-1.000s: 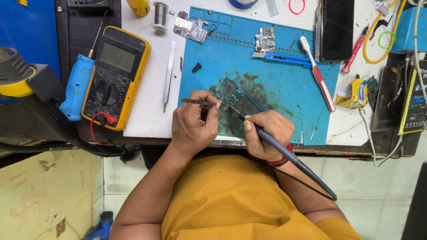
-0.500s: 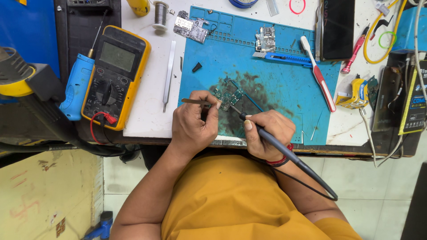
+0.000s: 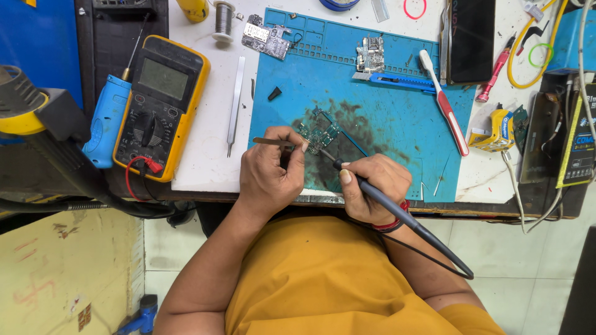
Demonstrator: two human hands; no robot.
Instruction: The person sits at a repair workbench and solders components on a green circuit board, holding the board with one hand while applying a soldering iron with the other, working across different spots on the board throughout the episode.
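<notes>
We clamped tweezers (image 3: pixel 276 142) in our left hand (image 3: pixel 271 174), steadying the board (image 3: pixel 318 134), while our right hand (image 3: pixel 372 186) gripped the iron (image 3: pixel 397 214), tip lightly touching.

Circuit board (image 3: pixel 318 134) on mat (image 3: pixel 385 105), multimeter (image 3: pixel 159 105) left

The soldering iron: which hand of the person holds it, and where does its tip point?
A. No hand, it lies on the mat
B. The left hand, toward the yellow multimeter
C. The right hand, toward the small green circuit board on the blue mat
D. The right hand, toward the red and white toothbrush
C: the right hand grips the soldering iron, and its tip meets the small green circuit board on the blue mat.
</notes>
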